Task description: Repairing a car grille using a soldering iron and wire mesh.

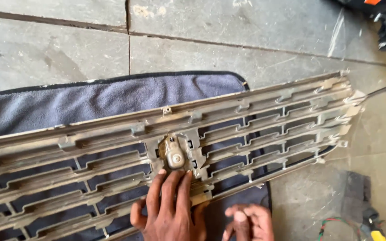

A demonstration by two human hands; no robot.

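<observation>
A: How many things lie under the person's hands?

B: One car grille (255,120), slatted, dusty grey-brown plastic, lying back side up across one blue-grey fleecy mat (90,100) with a dark bound edge. About five long horizontal slats, crossed by short ribs and small clips.

A: And the hands?

B: Two. The left hand (168,209) lies flat, fingers spread and extended, fingertips pressing the grille's lower slats; it grasps nothing. Just above those fingertips sits one emblem mount (175,154), a rounded beige piece set in an angular bracket at the grille's centre. The right hand (249,222) is beside the left, just below the grille's lower edge, fingers curled loosely inward; whether it holds anything cannot be told.

A: Anything else?

B: The stone floor (269,27), rough grey slabs with dark joints, beyond the hands. To the right of the right hand, a few thin wires (336,222), red and green, and one yellow-tipped tool (377,234), partly cut off by the frame.
</observation>
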